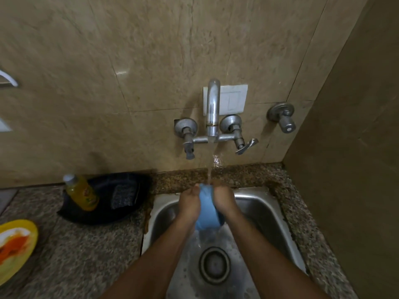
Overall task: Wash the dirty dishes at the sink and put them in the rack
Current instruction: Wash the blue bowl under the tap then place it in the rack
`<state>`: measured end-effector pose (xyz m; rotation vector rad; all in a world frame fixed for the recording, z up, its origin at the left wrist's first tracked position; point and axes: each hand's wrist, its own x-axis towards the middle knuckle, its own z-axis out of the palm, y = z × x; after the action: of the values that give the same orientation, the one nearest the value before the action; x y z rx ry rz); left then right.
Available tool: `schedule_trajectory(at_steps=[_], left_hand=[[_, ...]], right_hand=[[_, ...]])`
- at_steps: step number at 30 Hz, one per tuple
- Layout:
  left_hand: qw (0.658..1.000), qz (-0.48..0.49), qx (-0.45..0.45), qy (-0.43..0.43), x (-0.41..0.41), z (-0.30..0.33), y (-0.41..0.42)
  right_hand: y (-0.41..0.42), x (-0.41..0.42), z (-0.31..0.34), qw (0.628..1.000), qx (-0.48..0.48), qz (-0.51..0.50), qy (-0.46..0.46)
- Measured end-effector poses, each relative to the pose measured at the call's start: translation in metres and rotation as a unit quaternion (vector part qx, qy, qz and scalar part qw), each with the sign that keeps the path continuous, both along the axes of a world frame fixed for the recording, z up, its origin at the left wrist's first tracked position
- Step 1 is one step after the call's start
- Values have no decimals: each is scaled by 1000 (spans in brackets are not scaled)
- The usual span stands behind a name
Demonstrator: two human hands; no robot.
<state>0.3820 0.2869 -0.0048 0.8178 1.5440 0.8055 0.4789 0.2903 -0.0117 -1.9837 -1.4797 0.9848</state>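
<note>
Over the steel sink [265, 210] my left hand [190, 203] and my right hand [224, 200] hold a light blue dish [208, 214] between them, tilted on edge. Water runs from the wall tap [212, 108] onto its top edge and pours off its lower end toward the drain [214, 265]. Both hands grip the blue dish from its sides. A yellow plate [15, 244] smeared with orange and white food lies on the counter at the far left.
A yellow soap bottle [81, 194] and a scrub pad [124, 196] sit in a dark tray [103, 212] left of the sink. A speckled granite counter [82, 251] surrounds the sink. A brown side wall [354, 169] closes in on the right. A spare valve [282, 116] juts from the tiles.
</note>
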Motion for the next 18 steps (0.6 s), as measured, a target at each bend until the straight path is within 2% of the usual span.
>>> schedule_trajectory(at_steps=[1,2,4,7,9,10,11,13,15,17,18], left_hand=[[1000,8,8,-18,-2,2,-1],[999,9,15,-30,-2,5,-1],[998,1,4,-57,1,9,-5],[996,-8,-19,-91,13,16,-13],[995,-4,-20,-99,19,18,-15],[994,13,-23,-107,19,19,-15],[990,38,-28,-130,16,21,-13],[977,73,-55,-192,5,22,-4],[974,73,-64,-207,1,23,-3],[982,66,-58,-169,6,21,-7],[984,65,-53,-156,8,22,-10]], right_hand=[[-5,1,-1,991,77,23,-104],[-15,0,2,971,166,54,-164],[-27,2,-9,931,250,127,-232],[-10,19,-5,963,123,118,-207],[2,22,0,967,50,101,-228],[-1,15,1,963,73,96,-242],[-10,9,-1,955,136,91,-248],[-36,0,-3,929,244,146,-237],[-36,11,-4,908,286,171,-255],[-18,12,6,943,202,104,-245],[-8,7,12,968,136,70,-200]])
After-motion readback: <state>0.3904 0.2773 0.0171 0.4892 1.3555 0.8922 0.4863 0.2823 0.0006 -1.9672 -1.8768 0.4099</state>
